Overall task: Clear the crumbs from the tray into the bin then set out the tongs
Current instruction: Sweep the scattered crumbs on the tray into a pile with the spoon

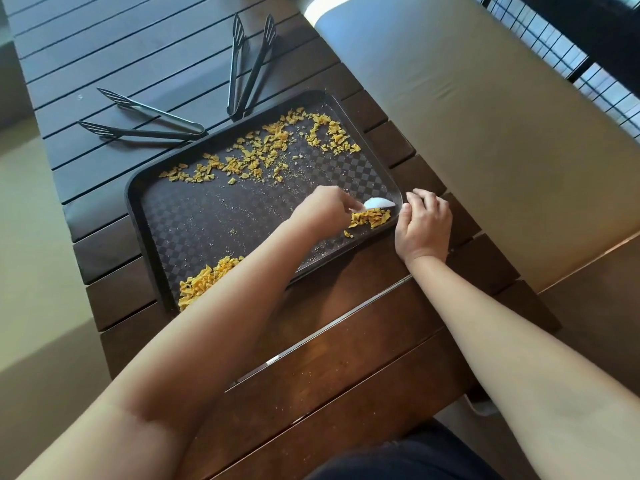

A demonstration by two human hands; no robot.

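I inspected the tray (pixel 133 192), both pairs of tongs (pixel 145 123) and the tabletop (pixel 138 46) and found no legible text, label, brand, number or sign on any surface.

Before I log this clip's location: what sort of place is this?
Probably a cafe or patio seating area: a slatted wooden table, a cushioned bench beside it, a serving tray and two pairs of tongs.
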